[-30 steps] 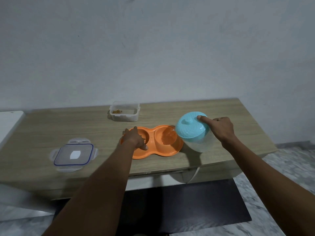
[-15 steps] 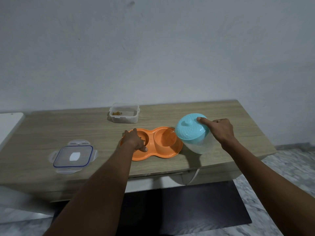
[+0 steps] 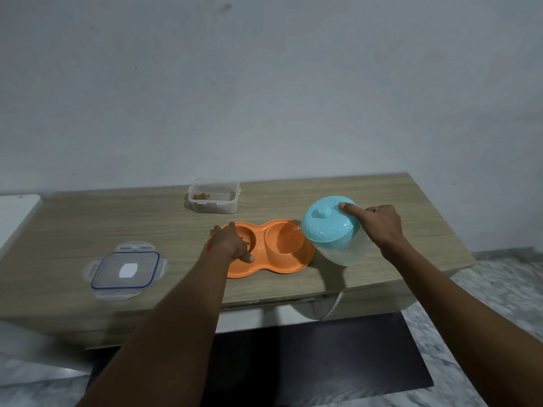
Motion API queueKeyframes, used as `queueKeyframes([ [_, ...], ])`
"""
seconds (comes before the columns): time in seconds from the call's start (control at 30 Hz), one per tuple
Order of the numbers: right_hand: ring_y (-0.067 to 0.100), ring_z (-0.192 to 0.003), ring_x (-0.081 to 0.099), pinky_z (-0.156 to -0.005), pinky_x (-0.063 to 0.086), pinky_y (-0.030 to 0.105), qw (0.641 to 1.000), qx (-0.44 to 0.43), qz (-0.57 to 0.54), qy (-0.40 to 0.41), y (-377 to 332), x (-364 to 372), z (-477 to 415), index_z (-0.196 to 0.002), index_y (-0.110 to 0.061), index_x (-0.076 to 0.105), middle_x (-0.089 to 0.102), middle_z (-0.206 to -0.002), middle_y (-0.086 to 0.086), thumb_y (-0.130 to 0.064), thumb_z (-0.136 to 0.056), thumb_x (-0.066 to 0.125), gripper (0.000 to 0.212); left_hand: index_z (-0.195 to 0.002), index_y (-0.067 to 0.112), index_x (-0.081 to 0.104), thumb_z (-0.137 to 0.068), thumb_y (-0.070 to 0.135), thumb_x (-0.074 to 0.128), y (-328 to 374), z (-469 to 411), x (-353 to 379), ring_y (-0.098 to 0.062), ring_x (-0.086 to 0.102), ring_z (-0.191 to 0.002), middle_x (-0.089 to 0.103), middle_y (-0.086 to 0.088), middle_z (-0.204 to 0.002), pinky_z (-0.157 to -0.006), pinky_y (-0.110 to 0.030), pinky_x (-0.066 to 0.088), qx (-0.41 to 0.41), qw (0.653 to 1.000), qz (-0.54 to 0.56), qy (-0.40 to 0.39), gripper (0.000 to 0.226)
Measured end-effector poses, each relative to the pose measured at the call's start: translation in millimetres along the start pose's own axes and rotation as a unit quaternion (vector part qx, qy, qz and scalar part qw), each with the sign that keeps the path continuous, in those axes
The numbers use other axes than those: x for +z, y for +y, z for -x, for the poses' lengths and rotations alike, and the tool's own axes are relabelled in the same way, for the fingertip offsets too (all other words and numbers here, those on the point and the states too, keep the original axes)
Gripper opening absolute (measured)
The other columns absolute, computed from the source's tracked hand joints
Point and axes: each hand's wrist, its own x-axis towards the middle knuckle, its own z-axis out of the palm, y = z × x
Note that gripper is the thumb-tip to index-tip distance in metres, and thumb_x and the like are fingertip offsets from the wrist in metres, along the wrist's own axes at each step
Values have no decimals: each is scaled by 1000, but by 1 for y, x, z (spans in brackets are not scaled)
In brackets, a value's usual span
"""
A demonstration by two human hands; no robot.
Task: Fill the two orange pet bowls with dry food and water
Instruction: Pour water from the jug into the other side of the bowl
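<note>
An orange double pet bowl point(image 3: 264, 264) lies on the wooden table point(image 3: 88, 218) near its front edge. My left hand point(image 3: 230, 240) rests over the left bowl and grips its rim; a little dry food shows beside my fingers. My right hand point(image 3: 377, 223) holds a clear jug with a light blue lid point(image 3: 327, 223), tilted left, index finger pressed on the lid. A thin stream of water runs from the jug's spout into the right bowl point(image 3: 286, 239).
A clear plastic container point(image 3: 214, 198) with a few bits of dry food stands at the back of the table. Its lid point(image 3: 126, 270) with a blue seal lies flat at front left. A white surface point(image 3: 14, 210) adjoins the table's left end.
The jug stays tilted over the right bowl and the water in that bowl has risen. Both hands keep their places; the view has shifted slightly.
</note>
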Motion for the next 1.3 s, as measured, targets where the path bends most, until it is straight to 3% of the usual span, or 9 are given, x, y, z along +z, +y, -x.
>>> queueKeyframes([
  [0.13, 17, -53, 37, -55, 30, 32, 1000, -2, -2, 4, 0, 1, 0, -42, -16, 41, 38, -43, -6, -49, -70, 88, 64, -157, 17, 5, -61, 33, 91, 0, 1, -1, -33, -2, -151, 4, -15, -164, -119, -49, 23, 0, 1000, 4, 1, 130],
  [0.53, 21, -63, 51, -61, 38, 38, 1000, -13, -3, -12, 4, -1, -4, -56, -5, 59, 55, -60, 8, -59, -65, 84, 60, -156, 18, 6, -61, 34, 91, 1, 2, -1, -33, 0, -151, 6, -15, -164, -119, -47, 26, -3, 1000, 3, 4, 129],
  [0.73, 21, -61, 46, -59, 35, 36, 1000, -5, -13, -5, 3, -3, -2, -47, -12, 48, 50, -56, 4, -53, -68, 86, 59, -156, 17, 7, -60, 33, 91, 1, 3, -1, -33, 1, -151, 7, -15, -163, -119, -48, 25, -3, 1000, 7, 6, 129],
  [0.9, 23, -65, 51, -62, 38, 38, 999, 14, -33, -7, 5, -5, -2, -64, 6, 62, 56, -64, 10, -68, -51, 81, 78, -156, 18, 6, -59, 34, 91, 2, 6, -3, -33, 2, -151, 4, -16, -163, -119, -47, 24, -6, 1000, 7, 5, 131],
  [1.03, 22, -61, 44, -59, 34, 37, 1000, -9, -24, -17, 3, -3, -6, -50, -10, 48, 46, -56, 6, -59, -62, 85, 63, -157, 18, 5, -59, 35, 92, 2, 8, -4, -33, 1, -152, 5, -16, -163, -119, -47, 24, -3, 1000, 7, 4, 132],
  [1.13, 22, -61, 45, -58, 34, 36, 999, -22, -25, -23, 2, 0, -11, -48, -12, 47, 47, -55, 6, -54, -66, 87, 61, -157, 17, 6, -58, 36, 92, 3, 11, -5, -33, 3, -151, 7, -17, -163, -119, -46, 24, -4, 1000, 3, 9, 131],
  [1.3, 24, -64, 51, -64, 38, 40, 995, 13, -89, -41, 5, 2, -22, -59, 5, 56, 54, -62, 11, -60, -56, 86, 72, -157, 17, 7, -58, 32, 92, 4, 13, -5, -32, 1, -152, 6, -17, -163, -120, -46, 23, -4, 1000, 24, 14, 131],
])
